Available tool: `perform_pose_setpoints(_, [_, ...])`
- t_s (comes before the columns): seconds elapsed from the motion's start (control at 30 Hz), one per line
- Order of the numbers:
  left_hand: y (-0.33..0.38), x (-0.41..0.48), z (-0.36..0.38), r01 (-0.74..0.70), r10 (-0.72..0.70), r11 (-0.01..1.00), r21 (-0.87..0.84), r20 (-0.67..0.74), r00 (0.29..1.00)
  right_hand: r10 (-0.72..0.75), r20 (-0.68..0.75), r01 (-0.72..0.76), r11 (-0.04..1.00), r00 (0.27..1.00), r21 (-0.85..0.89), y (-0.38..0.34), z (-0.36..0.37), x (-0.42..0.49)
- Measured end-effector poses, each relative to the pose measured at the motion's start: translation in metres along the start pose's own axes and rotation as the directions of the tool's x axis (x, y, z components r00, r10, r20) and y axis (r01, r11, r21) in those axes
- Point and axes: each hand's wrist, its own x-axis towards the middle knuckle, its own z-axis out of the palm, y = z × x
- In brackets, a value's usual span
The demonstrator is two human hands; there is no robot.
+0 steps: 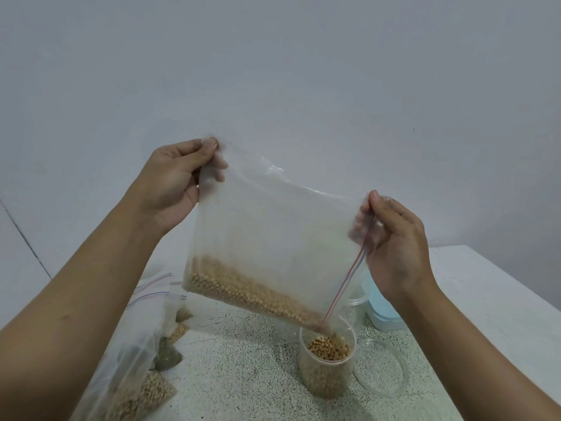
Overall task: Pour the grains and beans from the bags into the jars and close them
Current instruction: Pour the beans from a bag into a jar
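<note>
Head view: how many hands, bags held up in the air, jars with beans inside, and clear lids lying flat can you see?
Hands: 2, left hand and right hand
Zip bag held up: 1
Jar with soybeans inside: 1
Clear lid lying flat: 1
Total: 5

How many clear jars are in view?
2. One jar stands under the mouth of the held bag, part-filled with beans; a second jar shows its rim behind the bag, beside the blue container. The bag may hide more.

Clear glossy plastic bag [267, 226], jar [326, 372]
</note>
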Motion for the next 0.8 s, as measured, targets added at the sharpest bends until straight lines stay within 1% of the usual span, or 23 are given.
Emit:
perform_pose_setpoints(0.4, [-0.0001, 0.0001, -0.0015, -0.011, 0.011, 1.0, -0.005, 0.004, 1.0, -0.001, 0.001, 0.001, 1.0, 1.0, 0.019, -0.0001, 0.0024, -0.0009])
perform_pose_setpoints(0.8, [-0.0009, 0.0017, 0.0, -0.002, 0.002, 1.0, -0.028, 0.004, 1.0, -0.01, 0.0, 0.01, 1.0, 1.0, -0.008, 0.0014, -0.0017, 0.0007])
